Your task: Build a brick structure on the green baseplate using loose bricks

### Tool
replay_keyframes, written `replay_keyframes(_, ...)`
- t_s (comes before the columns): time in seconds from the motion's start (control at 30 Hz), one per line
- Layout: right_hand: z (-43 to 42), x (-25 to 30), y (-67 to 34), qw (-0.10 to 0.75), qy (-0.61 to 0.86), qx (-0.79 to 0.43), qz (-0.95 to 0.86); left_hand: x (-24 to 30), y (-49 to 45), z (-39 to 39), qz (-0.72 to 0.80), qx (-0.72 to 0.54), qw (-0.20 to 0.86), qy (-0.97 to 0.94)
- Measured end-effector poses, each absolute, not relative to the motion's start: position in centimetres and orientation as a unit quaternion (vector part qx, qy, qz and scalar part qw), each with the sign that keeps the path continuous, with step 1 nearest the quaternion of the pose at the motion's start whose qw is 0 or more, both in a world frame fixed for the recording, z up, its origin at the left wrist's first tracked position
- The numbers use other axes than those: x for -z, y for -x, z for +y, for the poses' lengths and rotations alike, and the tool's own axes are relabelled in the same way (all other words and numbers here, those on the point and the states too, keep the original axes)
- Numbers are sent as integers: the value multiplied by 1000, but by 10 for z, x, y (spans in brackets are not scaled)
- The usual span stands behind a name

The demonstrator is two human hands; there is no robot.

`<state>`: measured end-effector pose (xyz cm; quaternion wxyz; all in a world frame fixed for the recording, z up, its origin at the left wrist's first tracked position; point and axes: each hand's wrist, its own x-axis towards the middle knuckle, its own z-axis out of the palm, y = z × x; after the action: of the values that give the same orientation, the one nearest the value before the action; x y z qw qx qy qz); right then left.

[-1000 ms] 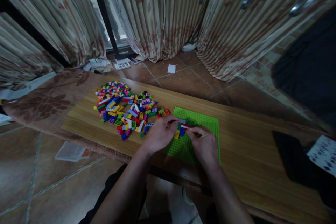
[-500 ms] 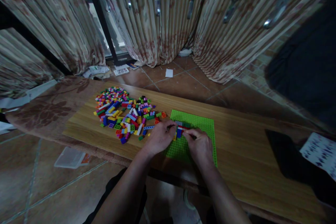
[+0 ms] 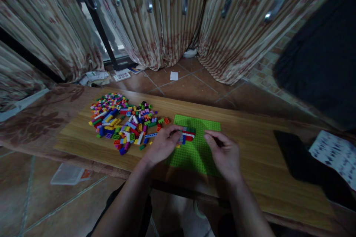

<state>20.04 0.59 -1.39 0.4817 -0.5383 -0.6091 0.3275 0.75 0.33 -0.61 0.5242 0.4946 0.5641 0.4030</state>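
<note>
left hand point(image 3: 164, 143): being kept at the left edge of the brick cluster point(image 3: 188, 133); fingertips are being pressed against it; whether it is being pinched or only touched cannot be told
right hand point(image 3: 226, 153): being held just above the baseplate point(image 3: 200, 153), to the right of the cluster and apart from it; fingers are being carried loosely spread; nothing is being gripped
change: half a second ago the cluster was being worked by both hands; the right hand is now being drawn off to the right; the left has not been moved from it
meaning: the cluster is being steadied from the left side only; it is probably being left seated on the studs, since no lift is being shown
brick cluster: a short stack in red, white, blue and green; being kept on the far-left part of the green baseplate
baseplate: being rested flat on the wooden board point(image 3: 264, 163), near the middle
loose bricks point(image 3: 122, 124): being left in a mixed-colour pile on the board, left of the baseplate, just beyond the left hand
right end of board: being taken up by a black object point(image 3: 294, 157) and a printed sheet point(image 3: 333, 153)
far side: tiled floor point(image 3: 194, 85) and striped curtains point(image 3: 155, 18)
</note>
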Motion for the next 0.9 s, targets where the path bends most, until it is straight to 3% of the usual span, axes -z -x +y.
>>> replay_keyframes(0.17, -6, 13, -194, 393, 475, -409, -673, 2, -17, 2, 519, -420, 608, -429)
replay_keyframes(0.6, -7, 17, -186, 349, 476, -316, -742, 5, -22, -3, 461, -417, 644, -445)
replay_keyframes(0.73, -3, 18, -195, 348, 506, -291, -734, 4, -8, 0, 502, -437, 591, -456)
replay_keyframes(0.9, -4, 20, -204, 320, 556, -285, -712, 9, 18, 5, 600, -441, 412, -525)
